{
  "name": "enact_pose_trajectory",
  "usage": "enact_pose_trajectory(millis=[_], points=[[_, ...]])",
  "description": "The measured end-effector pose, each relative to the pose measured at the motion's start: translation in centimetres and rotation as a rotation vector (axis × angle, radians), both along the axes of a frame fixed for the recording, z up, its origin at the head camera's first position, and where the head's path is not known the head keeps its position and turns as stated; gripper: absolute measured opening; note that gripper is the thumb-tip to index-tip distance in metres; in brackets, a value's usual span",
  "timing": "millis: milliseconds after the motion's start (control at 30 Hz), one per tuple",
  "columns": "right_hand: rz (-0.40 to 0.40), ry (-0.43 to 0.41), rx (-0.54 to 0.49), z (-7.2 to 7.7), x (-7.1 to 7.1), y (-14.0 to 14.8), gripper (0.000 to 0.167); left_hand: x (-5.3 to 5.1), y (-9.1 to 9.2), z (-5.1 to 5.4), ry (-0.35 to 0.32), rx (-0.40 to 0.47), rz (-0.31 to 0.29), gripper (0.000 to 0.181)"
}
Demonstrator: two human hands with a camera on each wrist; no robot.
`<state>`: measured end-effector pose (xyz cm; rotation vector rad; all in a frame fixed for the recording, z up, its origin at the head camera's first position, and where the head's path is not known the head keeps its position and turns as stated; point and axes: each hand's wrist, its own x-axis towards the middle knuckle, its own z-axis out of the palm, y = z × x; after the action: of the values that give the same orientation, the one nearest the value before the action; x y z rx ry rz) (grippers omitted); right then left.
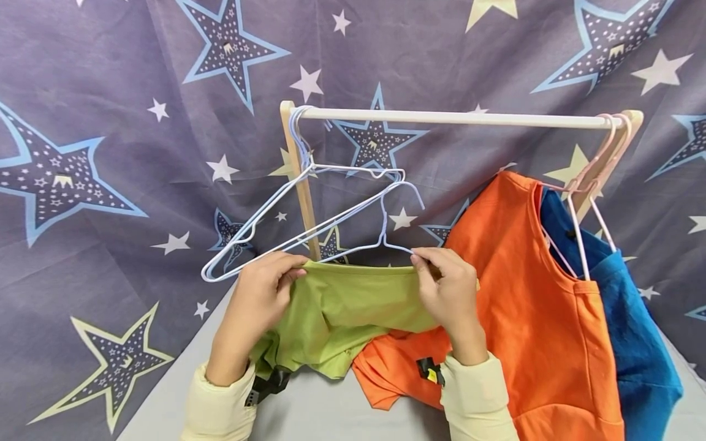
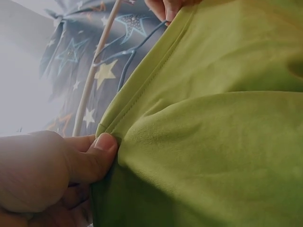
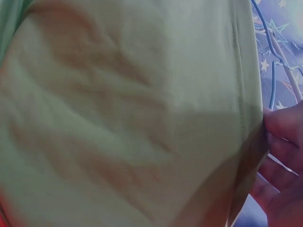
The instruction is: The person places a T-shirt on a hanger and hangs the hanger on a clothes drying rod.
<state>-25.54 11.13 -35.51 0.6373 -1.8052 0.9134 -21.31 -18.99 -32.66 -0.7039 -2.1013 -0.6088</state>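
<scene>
A green garment [image 1: 353,294] is stretched between both hands, its stitched edge running across the top. At one end of that edge, my left hand [image 1: 261,300] pinches the cloth between thumb and fingers. My right hand [image 1: 449,285] pinches the other end, where one arm of a light blue hanger [image 1: 383,242] meets its fingers. The hanger's hook and shoulders show above the green edge; its lower part is hidden behind the cloth. In the left wrist view, the left thumb [image 2: 105,143] lies on the seam. The right wrist view is mostly filled by the cloth [image 3: 142,118].
A rack with a white bar [image 1: 441,117] stands behind the hands. Several blue and white hangers [image 1: 265,220] hang at its left end. On the right, an orange garment [image 1: 551,337] and a blue garment [image 1: 645,331] hang from pink hangers. More orange cloth [image 1: 397,361] lies beneath the green garment.
</scene>
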Motion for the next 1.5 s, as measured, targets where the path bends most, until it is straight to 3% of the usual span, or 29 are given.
enact_pose_trajectory(millis=[333,467,633,867,1133,1267,1500], points=[[0.035,-0.004,-0.110,0.4,0.0,0.9,0.007,0.3,-0.9,0.4,0.011,0.001,-0.018,0.019],[0.026,0.006,-0.122,0.4,0.0,1.0,0.009,0.3,-1.3,0.4,-0.019,0.001,-0.019,0.020],[0.005,0.017,-0.148,0.4,0.0,0.9,0.009,0.4,-1.9,0.5,-0.077,-0.011,0.008,0.019],[-0.015,0.012,-0.192,0.6,0.0,1.1,0.008,0.7,-3.1,0.7,-0.056,0.005,0.057,0.019],[-0.014,0.008,-0.163,0.4,-0.1,1.3,0.008,0.9,-3.3,0.9,-0.078,-0.014,0.076,0.018],[-0.003,0.009,-0.163,0.4,-0.2,1.5,0.008,1.0,-3.7,0.9,-0.104,-0.027,0.056,0.024],[-0.013,-0.002,-0.178,0.6,0.0,1.9,0.004,0.9,-4.8,0.7,-0.140,-0.069,-0.030,0.033]])
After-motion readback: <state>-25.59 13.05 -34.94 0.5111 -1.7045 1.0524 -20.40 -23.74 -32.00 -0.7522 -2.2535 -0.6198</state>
